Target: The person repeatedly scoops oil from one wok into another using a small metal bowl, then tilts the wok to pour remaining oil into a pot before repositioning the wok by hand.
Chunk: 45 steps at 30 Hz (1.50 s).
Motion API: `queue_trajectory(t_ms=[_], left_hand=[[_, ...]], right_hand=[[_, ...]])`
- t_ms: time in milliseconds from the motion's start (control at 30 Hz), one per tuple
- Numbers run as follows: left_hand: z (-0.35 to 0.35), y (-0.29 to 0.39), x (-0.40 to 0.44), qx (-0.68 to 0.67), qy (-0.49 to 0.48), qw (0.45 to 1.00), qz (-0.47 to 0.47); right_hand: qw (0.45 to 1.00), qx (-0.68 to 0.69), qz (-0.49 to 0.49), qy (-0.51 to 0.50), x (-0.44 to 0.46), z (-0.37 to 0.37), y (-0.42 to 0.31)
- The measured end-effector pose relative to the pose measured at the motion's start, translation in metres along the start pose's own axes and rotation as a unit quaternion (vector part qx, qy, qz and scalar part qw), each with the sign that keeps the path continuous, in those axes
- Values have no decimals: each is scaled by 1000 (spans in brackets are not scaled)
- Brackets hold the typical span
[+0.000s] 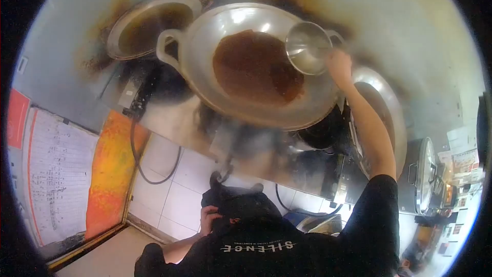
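Observation:
My right hand (340,66) is closed on the rim of a shiny round metal bowl (307,41). The bowl is held over the right side of a big two-handled wok (200,66), tilted so that its inside shows. Dark brown liquid (251,66) lies in the bottom of the wok. Close to my body, my left hand (207,219) rests with curled fingers against black cloth (236,205) at my waist. Whatever those fingers may hold is hidden.
A smaller wok with dark liquid (159,28) stands at the left, another wok (387,92) at the right. Beyond it is a tall lidded pot (425,174). A hose (134,143) hangs by the stove front. Handwritten paper (59,174) is at lower left. Steam blurs the stove edge.

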State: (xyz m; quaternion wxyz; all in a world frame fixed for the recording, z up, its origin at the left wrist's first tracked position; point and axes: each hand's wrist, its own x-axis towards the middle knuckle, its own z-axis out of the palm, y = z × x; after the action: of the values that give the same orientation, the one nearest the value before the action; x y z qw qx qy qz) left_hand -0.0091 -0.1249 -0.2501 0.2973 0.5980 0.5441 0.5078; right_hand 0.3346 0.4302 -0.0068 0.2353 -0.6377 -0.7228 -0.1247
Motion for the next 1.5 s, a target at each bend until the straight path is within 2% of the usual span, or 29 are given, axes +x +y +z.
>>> queue_trajectory(t_ms=[233, 367, 467, 533, 667, 733, 767, 833, 867, 933, 1067, 1133, 1167, 1233, 1267, 1300, 1333, 1400, 1500], left_hand=[[-37, -1, 7, -5, 13, 1000, -27], [-50, -7, 14, -10, -4, 1000, -17], [-55, -18, 15, -29, -10, 999, -19], [-57, -19, 20, -45, -11, 999, -7], [-66, -13, 26, -20, -33, 999, 11], [-66, -13, 25, -37, -32, 999, 3], [-64, -17, 20, -35, -30, 999, 3], [-62, -24, 13, -6, -24, 1000, 2], [-61, -26, 9, -4, -21, 1000, 4], [-61, -15, 13, -41, 2, 999, -3], [-61, -6, 14, -10, 5, 1000, 13], [-52, -18, -1, -28, 22, 999, -24], [-47, -25, -10, -25, 21, 999, -19], [-40, -41, -22, -199, 45, 965, -163], [-41, -47, -22, -54, 17, 998, -38], [-40, -59, -29, -52, 11, 998, -32], [-40, -69, -33, -107, -30, 987, -119], [-40, -82, -37, -156, -81, 964, -200], [-39, -40, -6, -111, -72, 979, -156]], right_hand=[[996, -31, 19, -87, -5, 23, -36], [996, -49, 0, -71, -24, 41, -42], [996, -34, 4, -78, -37, 49, -53], [991, 6, 53, -122, -46, 45, -73], [984, 64, 65, -155, -55, 41, -103], [955, 170, 117, -213, -58, 36, -117], [955, 171, 115, -213, -59, 34, -125], [917, 245, 211, -233, -61, 26, -143], [917, 247, 208, -232, -63, 22, -150], [870, 329, 282, -234, -66, 18, -162], [831, 408, 302, -226, -66, 44, -154], [794, 460, 324, -229, -67, 41, -160], [793, 465, 323, -226, -66, 39, -161], [763, 517, 322, -215, -64, 34, -160], [762, 522, 323, -209, -62, 34, -157], [764, 522, 318, -206, -58, 34, -151], [766, 522, 314, -203, -56, 29, -147], [764, 533, 313, -186, -52, 6, -140], [758, 545, 322, -157, -47, -30, -116]])
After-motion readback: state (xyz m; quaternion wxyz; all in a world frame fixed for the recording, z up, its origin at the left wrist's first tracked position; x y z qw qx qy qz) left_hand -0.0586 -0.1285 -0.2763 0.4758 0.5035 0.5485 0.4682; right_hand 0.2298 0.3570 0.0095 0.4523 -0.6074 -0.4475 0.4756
